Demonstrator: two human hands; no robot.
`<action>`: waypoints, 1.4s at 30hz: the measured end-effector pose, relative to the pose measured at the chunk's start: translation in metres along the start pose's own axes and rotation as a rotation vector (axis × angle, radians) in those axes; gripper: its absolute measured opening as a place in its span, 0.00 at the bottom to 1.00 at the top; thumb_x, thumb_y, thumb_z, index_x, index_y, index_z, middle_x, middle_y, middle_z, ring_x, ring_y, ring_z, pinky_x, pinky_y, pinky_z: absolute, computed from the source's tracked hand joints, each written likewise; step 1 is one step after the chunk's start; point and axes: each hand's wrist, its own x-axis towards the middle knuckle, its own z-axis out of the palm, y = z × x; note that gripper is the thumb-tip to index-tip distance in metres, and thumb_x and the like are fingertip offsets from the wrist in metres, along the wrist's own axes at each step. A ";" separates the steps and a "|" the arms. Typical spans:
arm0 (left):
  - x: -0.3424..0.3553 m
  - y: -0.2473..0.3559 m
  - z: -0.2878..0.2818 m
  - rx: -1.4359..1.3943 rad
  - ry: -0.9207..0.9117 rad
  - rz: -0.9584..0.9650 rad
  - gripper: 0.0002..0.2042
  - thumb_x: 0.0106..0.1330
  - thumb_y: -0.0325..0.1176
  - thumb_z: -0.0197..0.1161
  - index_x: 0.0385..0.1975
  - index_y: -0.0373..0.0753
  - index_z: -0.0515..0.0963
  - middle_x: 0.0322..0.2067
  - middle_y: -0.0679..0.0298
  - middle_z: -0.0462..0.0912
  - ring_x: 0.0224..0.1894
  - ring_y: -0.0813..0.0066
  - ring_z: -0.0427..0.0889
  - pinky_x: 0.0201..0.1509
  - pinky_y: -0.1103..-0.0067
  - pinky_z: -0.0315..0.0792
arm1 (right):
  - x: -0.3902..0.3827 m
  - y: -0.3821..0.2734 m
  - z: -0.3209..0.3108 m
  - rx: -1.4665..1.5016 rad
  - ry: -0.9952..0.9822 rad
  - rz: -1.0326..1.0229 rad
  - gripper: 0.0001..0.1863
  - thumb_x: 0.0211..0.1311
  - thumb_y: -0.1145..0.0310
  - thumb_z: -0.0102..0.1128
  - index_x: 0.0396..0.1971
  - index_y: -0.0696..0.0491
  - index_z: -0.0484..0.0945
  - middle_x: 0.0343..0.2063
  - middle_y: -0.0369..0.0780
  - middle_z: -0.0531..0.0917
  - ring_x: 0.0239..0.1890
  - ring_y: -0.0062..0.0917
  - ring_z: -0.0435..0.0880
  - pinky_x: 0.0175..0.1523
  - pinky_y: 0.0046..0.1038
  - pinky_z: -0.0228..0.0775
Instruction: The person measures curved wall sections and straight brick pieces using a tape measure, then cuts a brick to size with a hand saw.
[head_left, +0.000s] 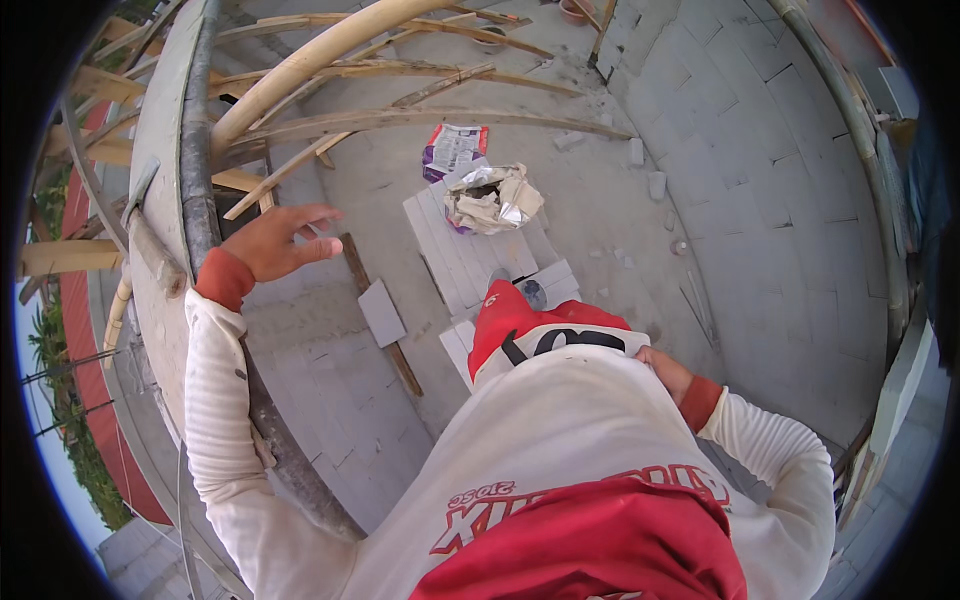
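My left hand (pixel 275 245) is held out beside the grey metal pipe (pixel 197 140) along the wall top, fingers apart and slightly curved, holding nothing. A tool with a wooden handle (pixel 160 255) lies on the pale ledge (pixel 165 110) to its left. My right hand (pixel 668 375) is at the waist of my red shorts (pixel 490 330), against my white shirt, with its fingers mostly hidden. Below me, a stack of grey blocks (pixel 445 265) carries an opened bag of crumpled material (pixel 493 200). A purple, red and white sack (pixel 455 148) lies just beyond it.
Timber beams and bamboo poles (pixel 310 65) cross the upper left. A loose block (pixel 382 312) lies on a plank (pixel 405 370) at floor level. A grey block wall (pixel 760 200) rises on the right. A red roof (pixel 100 400) and greenery show outside at the far left.
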 end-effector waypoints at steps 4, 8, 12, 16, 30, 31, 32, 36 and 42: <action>-0.007 -0.001 0.005 0.018 0.001 -0.007 0.30 0.69 0.55 0.64 0.62 0.39 0.75 0.52 0.49 0.83 0.53 0.58 0.83 0.57 0.68 0.76 | -0.004 0.006 -0.002 -0.028 -0.001 -0.046 0.19 0.54 0.58 0.54 0.40 0.54 0.82 0.29 0.43 0.86 0.28 0.30 0.86 0.38 0.33 0.79; -0.019 -0.010 0.002 0.027 -0.003 -0.077 0.27 0.70 0.50 0.65 0.62 0.38 0.74 0.49 0.49 0.85 0.52 0.56 0.84 0.58 0.68 0.76 | 0.014 -0.003 0.000 -0.022 -0.043 -0.055 0.19 0.55 0.58 0.53 0.40 0.54 0.82 0.29 0.42 0.86 0.28 0.30 0.86 0.37 0.33 0.79; -0.004 -0.008 0.005 0.030 0.014 -0.095 0.28 0.69 0.51 0.65 0.61 0.39 0.75 0.48 0.48 0.85 0.53 0.55 0.84 0.58 0.67 0.76 | 0.016 0.006 -0.025 0.028 -0.035 -0.106 0.15 0.57 0.59 0.53 0.35 0.54 0.82 0.27 0.41 0.85 0.27 0.30 0.84 0.37 0.34 0.79; -0.003 -0.023 0.019 0.125 -0.042 -0.163 0.28 0.68 0.53 0.65 0.62 0.42 0.75 0.49 0.49 0.85 0.54 0.54 0.83 0.59 0.65 0.75 | 0.019 0.010 -0.014 0.170 -0.106 -0.088 0.13 0.58 0.60 0.53 0.31 0.53 0.81 0.25 0.40 0.85 0.26 0.30 0.83 0.37 0.34 0.79; 0.231 0.081 -0.242 0.464 0.607 0.247 0.25 0.68 0.53 0.64 0.56 0.42 0.80 0.48 0.53 0.87 0.50 0.54 0.85 0.56 0.64 0.77 | 0.038 -0.055 0.054 0.281 -0.163 -0.206 0.16 0.59 0.61 0.51 0.38 0.55 0.82 0.31 0.40 0.87 0.34 0.31 0.84 0.44 0.31 0.78; 0.256 0.076 -0.260 0.404 0.695 0.294 0.24 0.68 0.53 0.64 0.55 0.42 0.81 0.47 0.53 0.87 0.49 0.55 0.86 0.55 0.65 0.78 | 0.059 -0.049 0.047 0.290 -0.149 -0.218 0.16 0.60 0.61 0.51 0.38 0.54 0.83 0.31 0.40 0.87 0.34 0.31 0.84 0.44 0.31 0.77; 0.277 0.073 -0.271 0.286 0.739 0.330 0.24 0.68 0.53 0.64 0.55 0.42 0.81 0.47 0.54 0.87 0.48 0.56 0.86 0.55 0.66 0.78 | 0.068 -0.047 0.045 0.300 -0.130 -0.227 0.16 0.60 0.61 0.52 0.39 0.54 0.83 0.31 0.40 0.87 0.34 0.30 0.84 0.44 0.31 0.77; 0.344 0.066 -0.297 -0.011 0.821 0.428 0.22 0.70 0.50 0.63 0.56 0.41 0.81 0.46 0.59 0.88 0.46 0.65 0.87 0.52 0.71 0.78 | 0.036 -0.078 0.075 0.285 -0.127 -0.204 0.19 0.63 0.59 0.53 0.48 0.53 0.81 0.37 0.40 0.87 0.39 0.28 0.86 0.48 0.30 0.78; 0.414 0.044 -0.308 -0.868 0.497 0.501 0.20 0.72 0.44 0.62 0.58 0.39 0.77 0.52 0.63 0.84 0.49 0.70 0.84 0.52 0.76 0.75 | 0.062 -0.107 0.035 -0.476 0.270 -0.302 0.29 0.61 0.61 0.65 0.60 0.57 0.74 0.54 0.46 0.82 0.52 0.36 0.84 0.55 0.37 0.77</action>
